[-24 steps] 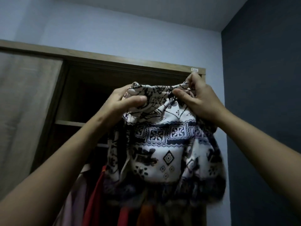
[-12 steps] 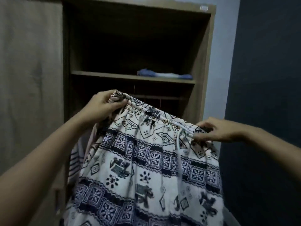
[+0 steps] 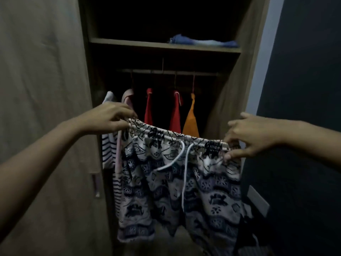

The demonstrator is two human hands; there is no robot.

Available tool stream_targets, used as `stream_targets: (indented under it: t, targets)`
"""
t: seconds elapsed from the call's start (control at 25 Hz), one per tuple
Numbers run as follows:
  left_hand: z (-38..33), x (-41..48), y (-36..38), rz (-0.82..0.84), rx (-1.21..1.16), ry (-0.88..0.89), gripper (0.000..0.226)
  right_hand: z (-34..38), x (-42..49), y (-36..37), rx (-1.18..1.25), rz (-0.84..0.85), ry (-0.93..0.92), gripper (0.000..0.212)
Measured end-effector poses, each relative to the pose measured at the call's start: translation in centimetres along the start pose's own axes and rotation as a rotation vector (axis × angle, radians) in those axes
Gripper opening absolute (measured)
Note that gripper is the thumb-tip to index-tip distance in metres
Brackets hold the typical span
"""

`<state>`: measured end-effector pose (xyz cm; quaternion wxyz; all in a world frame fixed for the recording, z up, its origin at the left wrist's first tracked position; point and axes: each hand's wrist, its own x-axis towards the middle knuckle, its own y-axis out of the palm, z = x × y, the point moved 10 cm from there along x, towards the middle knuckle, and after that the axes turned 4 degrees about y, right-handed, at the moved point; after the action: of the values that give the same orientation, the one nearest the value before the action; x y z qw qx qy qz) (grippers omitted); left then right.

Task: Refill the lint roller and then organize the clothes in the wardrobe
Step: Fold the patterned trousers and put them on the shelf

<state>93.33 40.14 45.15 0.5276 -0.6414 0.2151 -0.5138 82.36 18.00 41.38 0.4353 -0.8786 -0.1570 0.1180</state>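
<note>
Evidently the wardrobe stage was underway: the left hand [image 3: 112, 117] and right hand [image 3: 249, 135] each pinched the waistband of white-and-navy patterned drawstring shorts [image 3: 177, 182], spread before the open wooden wardrobe [image 3: 230, 108]. No lint roller showed; folding or shelving the shorts seemingly remained.

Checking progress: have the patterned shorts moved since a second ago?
Yes. The patterned shorts came down from above the wardrobe shelf to below it.
</note>
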Motion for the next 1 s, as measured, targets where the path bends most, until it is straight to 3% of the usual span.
stream_targets:
  t: [0.08,0.16,0.24,0.32,0.4,0.52,0.68,0.76,0.84,1.0]
  targets:
    - [1.1,-0.9,0.5,0.007,0.033,-0.007,0.053,-0.8,0.2,-1.6,-0.161,-0.099,0.089,0.056]
    - [1.4,-1.9,0.1,-0.037,0.002,-0.029,0.046,-1.6,-0.6,-5.2,-0.215,-0.316,0.231,0.049]
    - [1.9,-2.9,-2.3,-0.223,-0.054,-0.084,0.039,-2.2,-2.9,-9.3,-0.183,-0.610,0.375,0.028]
    - [2.1,-3.7,-4.5,-0.414,-0.105,-0.141,0.031,-3.2,-4.5,-11.3,-0.009,-0.776,0.513,0.027]
    - [2.4,-3.5,-4.4,-0.438,-0.218,-0.180,0.022,-3.9,-4.0,-10.6,0.197,-0.769,0.571,0.029]
    - [3.6,-3.0,-2.7,-0.410,-0.382,-0.243,0.025,-3.0,-2.1,-7.3,0.459,-0.585,0.530,0.024]
    - [4.5,-4.0,-1.5,-0.513,-0.780,-0.309,0.026,-3.0,-2.4,-5.1,0.946,-0.599,0.580,0.029]
    - [5.1,-4.9,0.0,-0.471,-0.914,-0.380,0.032,-2.3,-1.9,-3.4,1.040,-0.492,0.608,0.040]
    - [5.2,-5.7,0.6,-0.413,-0.944,-0.378,0.032,-0.8,-1.2,-2.1,1.164,-0.410,0.538,0.035]
    - [4.9,-7.2,0.7,-0.399,-1.078,-0.297,0.047,0.8,-0.9,-1.3,1.661,-0.560,0.379,0.023]
